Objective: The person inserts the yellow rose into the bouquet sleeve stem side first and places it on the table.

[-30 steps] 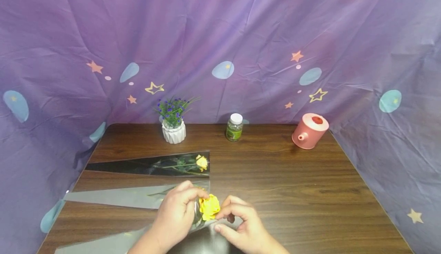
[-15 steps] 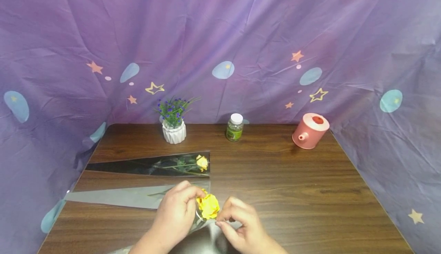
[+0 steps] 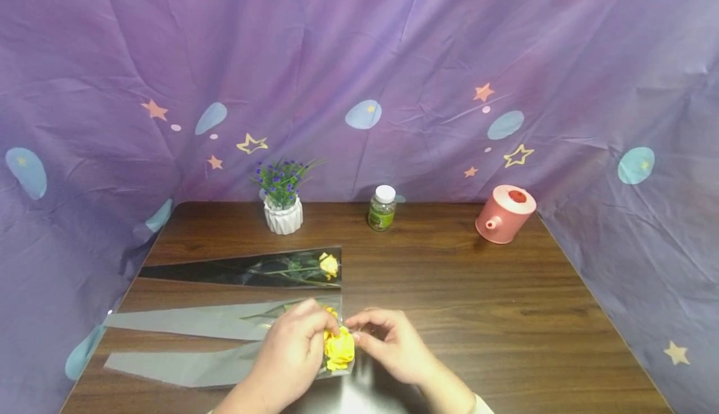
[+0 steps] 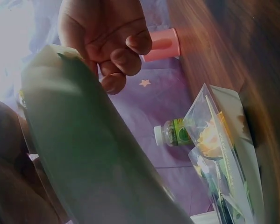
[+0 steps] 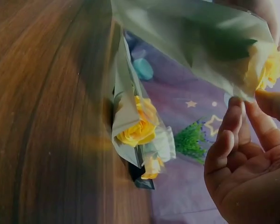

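Observation:
In the head view my left hand point(image 3: 294, 345) grips a flower sleeve point(image 3: 185, 369) near its wide end, beside the yellow rose point(image 3: 339, 348) inside. My right hand point(image 3: 396, 345) is at the sleeve's mouth. From the right wrist, the thumb and forefinger pinch the edge of that pale, see-through sleeve point(image 5: 191, 42) next to the rose bloom point(image 5: 268, 70); the other fingers are loosely curled. In the left wrist view the sleeve's frosted back point(image 4: 97, 140) fills the middle and hides the bloom. Part of my left hand point(image 4: 13, 163) shows there behind its edge.
Two more sleeved yellow roses lie on the table: one in a black-backed sleeve point(image 3: 213, 271), one in a grey sleeve point(image 3: 180, 322). Along the back stand a potted plant point(image 3: 283, 214), a white-capped jar point(image 3: 382, 211) and a pink watering can point(image 3: 505, 214). A purple cloth point(image 3: 359, 58) hangs behind.
The held sleeve's narrow end has swung up into view at the lower left. The bloom has shifted slightly towards the person, and my right hand has moved a little up along the sleeve's mouth.

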`<state>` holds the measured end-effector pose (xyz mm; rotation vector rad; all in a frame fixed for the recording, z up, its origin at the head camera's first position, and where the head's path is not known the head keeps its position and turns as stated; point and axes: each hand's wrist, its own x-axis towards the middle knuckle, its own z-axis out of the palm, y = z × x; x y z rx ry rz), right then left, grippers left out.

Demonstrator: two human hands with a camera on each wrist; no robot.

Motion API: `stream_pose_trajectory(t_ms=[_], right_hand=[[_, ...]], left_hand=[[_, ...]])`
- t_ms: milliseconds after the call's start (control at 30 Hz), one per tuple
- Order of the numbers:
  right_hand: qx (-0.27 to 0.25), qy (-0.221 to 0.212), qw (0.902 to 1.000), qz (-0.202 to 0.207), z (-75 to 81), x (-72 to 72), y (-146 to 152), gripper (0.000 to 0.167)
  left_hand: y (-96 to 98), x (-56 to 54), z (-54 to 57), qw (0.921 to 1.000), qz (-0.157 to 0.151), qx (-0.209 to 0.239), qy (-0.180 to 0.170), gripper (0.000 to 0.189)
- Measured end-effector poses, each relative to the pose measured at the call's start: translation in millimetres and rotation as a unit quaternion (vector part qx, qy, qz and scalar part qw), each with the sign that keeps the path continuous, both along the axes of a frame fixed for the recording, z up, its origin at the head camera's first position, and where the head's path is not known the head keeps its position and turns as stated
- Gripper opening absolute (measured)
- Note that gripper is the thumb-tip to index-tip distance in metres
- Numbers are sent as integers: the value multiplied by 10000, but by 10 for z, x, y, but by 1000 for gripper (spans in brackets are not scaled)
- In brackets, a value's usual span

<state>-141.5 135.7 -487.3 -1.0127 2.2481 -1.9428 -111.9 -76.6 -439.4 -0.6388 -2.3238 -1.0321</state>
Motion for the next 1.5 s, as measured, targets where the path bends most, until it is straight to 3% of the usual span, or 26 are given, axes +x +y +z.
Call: stream_pose_trajectory(t_ms=[333,467,567,700,767,833,967,1067,1200,1500], right_hand=[[319,-160,9993,-138,39,-26,-52,16],[541,392,9966,-476,39,-21,-99,14],[865,814,9884,-943,47,-19,-131,11],[1084,419,9833,-1398,66,2,-153,9],[938,184,9835,-1533,68,14,-152,10],[608,280,9847,-1607,64,21,-142,9],[-13,1442,9779,-1511,32,25,-92,17],[-135,2175,9684,-1209,6,46,-56,25],[-109,2331,9682,-906,-12,94,-58,30],[-51,2322,9706,-630,-41,107,-92,30]], left_hand=[[-1,-2,-15,9995,-238,-9,211,35],[-1,-5,-15,9995,-240,-63,188,34],[-1,-4,-16,9997,-224,-79,110,35],[0,2,-9,9998,-133,-124,-95,35],[1,6,0,9996,-29,-150,-225,33],[-1,11,9,9991,129,-165,-378,30],[-7,15,34,9973,391,-114,-616,26],[-11,16,49,9965,421,-61,-716,24],[-12,16,55,9963,397,-48,-761,24],[-8,20,62,9970,249,25,-736,23]])
